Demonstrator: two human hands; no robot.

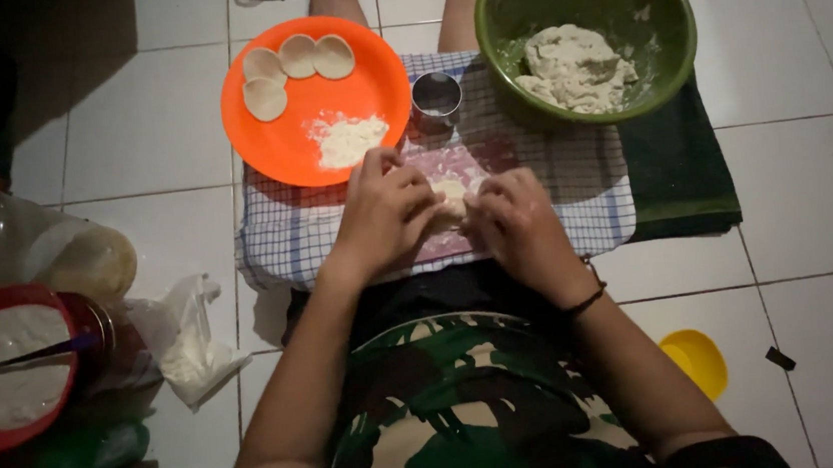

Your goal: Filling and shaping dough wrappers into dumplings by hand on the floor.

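The room is dim and the light falls from above and ahead of me, brightest on the white floor tiles. The left edge sinks into deep shadow. My hands cast soft shadows on the checked cloth. Everything looks slightly soft and grainy, with no glare

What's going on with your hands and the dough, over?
Left hand and right hand both pressing small dough piece on checked cloth. Metal ring cutter just beyond. Nothing in the way.
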